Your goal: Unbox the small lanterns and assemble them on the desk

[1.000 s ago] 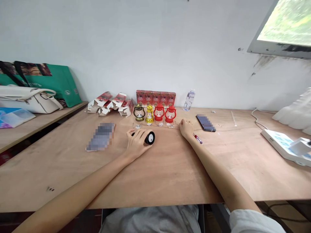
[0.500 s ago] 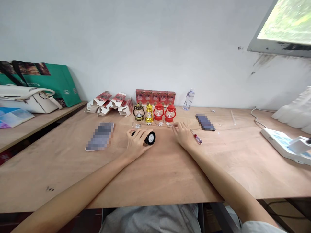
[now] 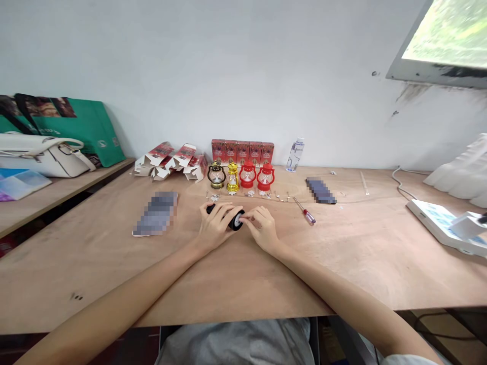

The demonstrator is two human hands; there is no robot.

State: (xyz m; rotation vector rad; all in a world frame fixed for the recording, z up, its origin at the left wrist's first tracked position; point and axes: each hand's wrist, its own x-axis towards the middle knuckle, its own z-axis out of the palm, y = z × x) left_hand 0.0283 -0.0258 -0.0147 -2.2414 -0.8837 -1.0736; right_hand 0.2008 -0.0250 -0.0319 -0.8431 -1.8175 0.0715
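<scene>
My left hand [image 3: 216, 224] is wrapped around a black mini lantern [image 3: 235, 220] lying on its side, with its round base and white centre facing right. Most of its body is hidden under the fingers. The fingertips of my right hand [image 3: 262, 228] are pinched together against that white centre; whatever they hold is too small to make out. Behind the hands, a row of small lanterns stands upright: a black-and-bronze one [image 3: 216, 176], a gold one [image 3: 233, 177] and two red ones [image 3: 247, 175]. Tiny white and metal parts [image 3: 215, 197] lie in front of them.
A screwdriver [image 3: 309, 217] lies right of my hands, near a dark phone [image 3: 321, 190]. Another phone [image 3: 155, 214] is at left. Red boxes [image 3: 243, 153] line the wall, opened boxes [image 3: 162, 161] beside them. A bottle [image 3: 295, 154] stands behind; a power strip [image 3: 437, 223] is far right.
My right hand has moved left and nearer, from the small parts by the red lanterns to the base of the black lantern. The left hand keeps its hold in nearly the same place.
</scene>
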